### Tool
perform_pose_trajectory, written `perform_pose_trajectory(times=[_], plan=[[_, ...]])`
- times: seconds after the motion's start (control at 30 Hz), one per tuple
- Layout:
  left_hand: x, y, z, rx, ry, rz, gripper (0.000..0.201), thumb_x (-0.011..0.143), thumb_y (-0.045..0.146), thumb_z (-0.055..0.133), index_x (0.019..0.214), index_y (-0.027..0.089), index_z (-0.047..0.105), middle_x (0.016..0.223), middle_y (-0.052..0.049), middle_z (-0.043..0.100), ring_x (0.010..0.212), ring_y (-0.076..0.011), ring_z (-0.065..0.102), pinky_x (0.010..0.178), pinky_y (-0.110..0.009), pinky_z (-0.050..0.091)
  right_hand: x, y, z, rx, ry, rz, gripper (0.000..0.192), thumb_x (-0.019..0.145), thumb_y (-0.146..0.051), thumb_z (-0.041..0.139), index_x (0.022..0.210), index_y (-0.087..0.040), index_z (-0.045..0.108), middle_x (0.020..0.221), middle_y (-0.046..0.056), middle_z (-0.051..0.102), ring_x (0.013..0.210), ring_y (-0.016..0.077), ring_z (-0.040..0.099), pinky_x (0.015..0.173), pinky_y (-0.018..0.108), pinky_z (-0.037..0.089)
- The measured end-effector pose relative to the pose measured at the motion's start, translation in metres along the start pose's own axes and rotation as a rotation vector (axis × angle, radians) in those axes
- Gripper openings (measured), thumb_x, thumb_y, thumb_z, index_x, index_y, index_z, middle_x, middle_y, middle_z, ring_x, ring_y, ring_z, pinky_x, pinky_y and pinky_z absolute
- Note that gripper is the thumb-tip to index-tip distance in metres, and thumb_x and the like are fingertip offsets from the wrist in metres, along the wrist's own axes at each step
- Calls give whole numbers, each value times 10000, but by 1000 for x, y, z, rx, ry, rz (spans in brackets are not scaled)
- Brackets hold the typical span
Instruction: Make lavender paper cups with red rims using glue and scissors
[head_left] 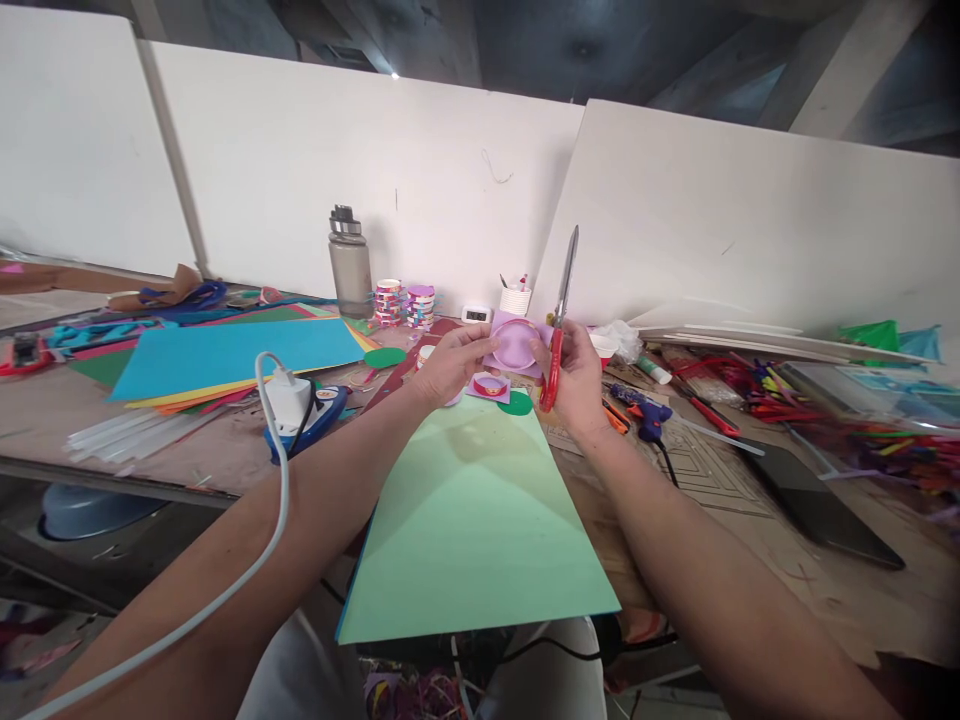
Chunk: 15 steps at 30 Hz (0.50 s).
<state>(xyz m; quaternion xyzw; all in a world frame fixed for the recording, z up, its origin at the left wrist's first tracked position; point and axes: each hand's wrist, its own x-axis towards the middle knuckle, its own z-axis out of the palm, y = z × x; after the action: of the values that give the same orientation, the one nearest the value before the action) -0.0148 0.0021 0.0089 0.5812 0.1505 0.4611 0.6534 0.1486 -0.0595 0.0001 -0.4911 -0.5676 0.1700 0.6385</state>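
Observation:
My left hand (451,364) pinches the left edge of a purple paper square with a round ring on it (514,344), tilted up toward me. My right hand (579,378) grips red-handled scissors (553,368), their blades pointing up, while its fingertips touch the right side of the same purple piece. Just below lies a smaller purple paper piece with a red patterned ring (491,385). Beside that is a green paper circle (517,403). A stack of light green paper sheets (480,520) extends under my forearms to the table's front edge.
Coloured sheets (225,355), a power strip with a plugged-in charger (319,410) and a bottle (350,265) stand left. Decorated cups (388,303) stand behind. A glue gun (641,408), dark tablet-like slab (817,505) and craft supplies lie right. A white cable crosses my left forearm.

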Motion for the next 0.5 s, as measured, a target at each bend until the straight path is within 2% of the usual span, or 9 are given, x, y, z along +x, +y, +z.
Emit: perform_pose_trajectory(times=[0.13,0.27,0.37,0.43,0.5], plan=[[1,-1,-4,-13,-10,-16,420,613,409,941,849,130,734,772,-12,658,664,-114,591,654,-268,514,-1,-4,-1,72,13,-11,571,808,-549,710,1224,-221,499,1039,80,691,956,240,669,748,340,555],[4,-3,-6,-4,-8,-22,473,568,428,969,850,132,731,774,-8,650,689,-124,605,668,-278,529,1,-3,-1,43,21,35,608,805,-595,720,1245,-225,522,1023,76,696,915,238,672,695,340,557],[7,-5,-10,23,23,-2,544,613,582,910,864,140,717,790,-33,667,730,-150,626,673,-281,509,4,3,0,91,67,7,609,773,-588,764,1216,-229,550,956,39,693,854,216,659,709,350,563],[9,-7,-16,107,89,18,590,702,704,787,887,148,718,833,-64,694,765,-167,635,680,-284,490,6,7,0,144,105,-15,594,747,-558,794,1187,-228,572,891,9,674,788,193,632,716,356,564],[12,-9,-23,336,166,47,552,783,703,696,889,162,728,878,-73,711,790,-174,629,693,-287,472,8,11,0,174,132,1,575,730,-534,808,1161,-226,586,833,-15,644,723,171,596,698,353,557]])
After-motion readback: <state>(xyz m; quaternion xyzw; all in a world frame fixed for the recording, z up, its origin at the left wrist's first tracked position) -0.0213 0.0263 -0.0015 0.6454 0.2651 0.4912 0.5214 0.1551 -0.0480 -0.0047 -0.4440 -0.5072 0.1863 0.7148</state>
